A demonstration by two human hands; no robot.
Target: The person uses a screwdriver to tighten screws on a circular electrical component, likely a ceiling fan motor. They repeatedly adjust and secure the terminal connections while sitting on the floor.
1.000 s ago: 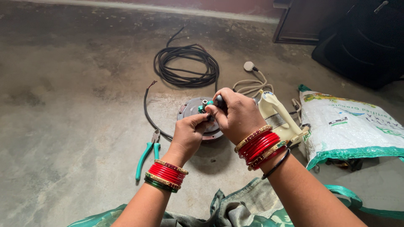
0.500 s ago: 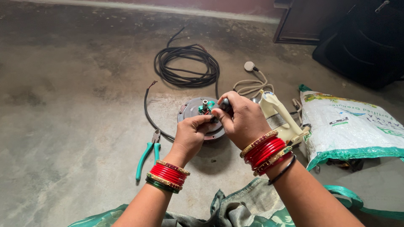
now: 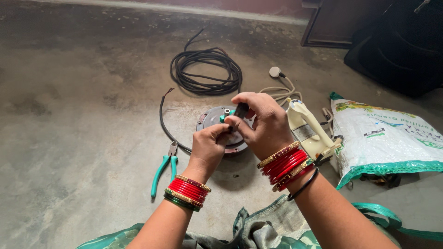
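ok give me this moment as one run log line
left hand: steadies small green part | right hand: grips black tool over round metal motor | nearby: green-handled pliers, coiled black cable, cream soldering gun

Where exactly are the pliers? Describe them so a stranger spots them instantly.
Start at the round metal motor on the concrete floor, under the left hand and right hand. Just left of it, beside the loose black wire, lie the pliers. Their teal handles set them apart; nothing else nearby is that colour.

Soft, even daylight; faint shadows; sharp focus; dim far corner
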